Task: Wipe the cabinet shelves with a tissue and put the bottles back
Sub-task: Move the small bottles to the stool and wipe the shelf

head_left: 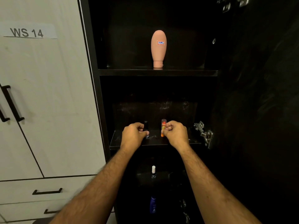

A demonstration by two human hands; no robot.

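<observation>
Head view, frame centre: left hand (133, 133) grips a dark bottle (146, 128), right hand (175, 132) an orange tube (163, 128); on the dusty middle shelf (129, 145), either slim container could tip off the edge.

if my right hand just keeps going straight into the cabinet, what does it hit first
Beyond the orange tube that your right hand already holds, probably the dusty back panel of the middle shelf; depth is hard to judge.

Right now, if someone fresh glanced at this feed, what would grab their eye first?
Probably the pink bottle, standing cap-down and alone on the upper shelf of the black cabinet. Next, the two hands on the middle shelf: the left hand grips a small dark bottle, the right hand an orange tube.
</observation>
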